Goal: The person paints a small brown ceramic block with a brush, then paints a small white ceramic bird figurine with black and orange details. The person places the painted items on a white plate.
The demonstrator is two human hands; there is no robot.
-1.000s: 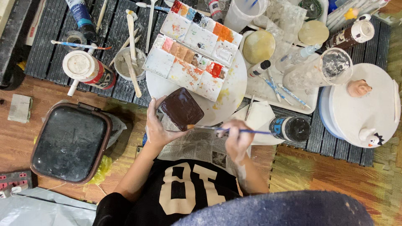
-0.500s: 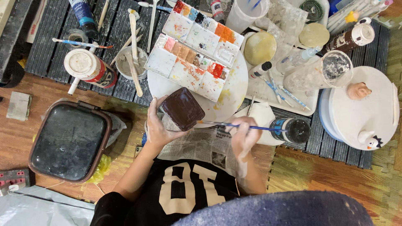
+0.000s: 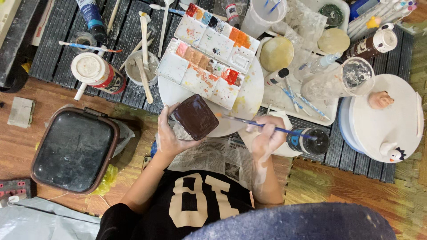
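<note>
My left hand (image 3: 171, 138) holds a dark brown square block (image 3: 195, 116) tilted up over a round white board (image 3: 249, 95). My right hand (image 3: 266, 135) grips a thin blue-handled paintbrush (image 3: 258, 125) whose tip points left toward the block's right edge. A white paint palette (image 3: 209, 53) with several colored wells lies on the board just beyond the block. Newspaper (image 3: 218, 153) is spread on my lap under both hands.
A black lidded tray (image 3: 73, 149) sits at the left on the wooden floor. A dark jar (image 3: 309, 141) stands right of my right hand. A white turntable (image 3: 391, 120) with small clay figures is far right. Tubes, cups, brushes and bottles crowd the slatted mat (image 3: 58, 53).
My right hand with the brush has shifted slightly right and up, and the brush tip stays near the block. The left hand keeps the block in place.
</note>
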